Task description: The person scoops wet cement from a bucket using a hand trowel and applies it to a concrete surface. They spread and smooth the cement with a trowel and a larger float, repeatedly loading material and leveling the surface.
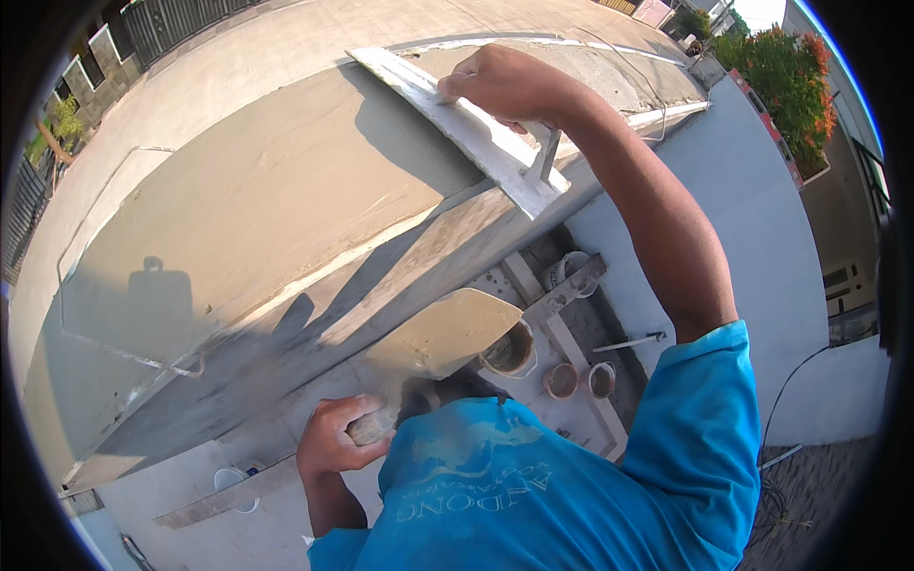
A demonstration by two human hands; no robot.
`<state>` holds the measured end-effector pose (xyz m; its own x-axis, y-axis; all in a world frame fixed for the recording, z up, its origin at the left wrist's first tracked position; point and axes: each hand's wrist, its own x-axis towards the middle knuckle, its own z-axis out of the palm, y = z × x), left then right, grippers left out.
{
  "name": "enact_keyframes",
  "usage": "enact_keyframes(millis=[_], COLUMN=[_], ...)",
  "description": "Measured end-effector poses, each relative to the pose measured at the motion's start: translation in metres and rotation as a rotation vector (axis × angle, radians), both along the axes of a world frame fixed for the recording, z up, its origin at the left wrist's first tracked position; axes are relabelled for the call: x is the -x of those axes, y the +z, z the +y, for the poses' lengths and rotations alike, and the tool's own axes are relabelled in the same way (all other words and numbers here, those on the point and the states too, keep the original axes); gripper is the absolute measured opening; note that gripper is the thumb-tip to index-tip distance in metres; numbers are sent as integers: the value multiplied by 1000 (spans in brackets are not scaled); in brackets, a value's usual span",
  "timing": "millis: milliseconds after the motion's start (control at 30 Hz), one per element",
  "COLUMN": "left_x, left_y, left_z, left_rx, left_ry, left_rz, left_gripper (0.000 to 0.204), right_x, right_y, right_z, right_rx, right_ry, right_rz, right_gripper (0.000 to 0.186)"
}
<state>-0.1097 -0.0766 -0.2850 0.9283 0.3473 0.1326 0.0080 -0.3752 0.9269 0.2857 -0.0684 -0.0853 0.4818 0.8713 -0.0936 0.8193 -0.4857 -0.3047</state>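
Observation:
At the top, my right hand (505, 84) is closed round the handle of a long, pale plastering float (405, 88). The float lies across wet grey-beige mortar (257, 181) on top of a wall, its near end jutting past the wall's edge. Low and to the left, my left hand (333, 436) grips the rounded handle of a trowel (452, 333). Mortar coats the trowel's broad blade, which is held in front of my blue shirt, well below the float. My arm's shadow falls on the mortar beside the float.
Below the wall stand a bucket (509, 350) with mortar, a white pail (571, 271) and two small pots (562, 381). Wooden planks (586, 381) lie among them. A bent thin wire (119, 352) rests along the left of the mortar. A white wall (743, 238) rises at right.

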Motion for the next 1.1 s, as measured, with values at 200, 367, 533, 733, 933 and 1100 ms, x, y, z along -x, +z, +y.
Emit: enact_keyframes(millis=[200, 367, 533, 733, 933, 1100], left_x=[13, 16, 17, 13, -2, -4], left_y=[-6, -3, -5, -3, 6, 12], left_z=[1, 2, 2, 0, -5, -15], left_rx=[46, 24, 33, 21, 5, -18], left_ry=[32, 30, 33, 35, 48, 102], left_rz=[-13, -12, 24, 13, 56, 122], left_gripper=[36, 36, 37, 39, 36, 36], right_x=[40, 19, -29, -72, -111, -189], right_y=[-13, -9, -11, -14, -13, -14], right_z=[7, -2, -8, -9, -4, -34], right_rx=[-80, -26, 23, 20, 37, 46], right_ry=[210, 82, -32, -42, -108, -219], right_rz=[-334, -582, -588, -489, -401, -581], right_gripper=[34, 31, 35, 36, 34, 40])
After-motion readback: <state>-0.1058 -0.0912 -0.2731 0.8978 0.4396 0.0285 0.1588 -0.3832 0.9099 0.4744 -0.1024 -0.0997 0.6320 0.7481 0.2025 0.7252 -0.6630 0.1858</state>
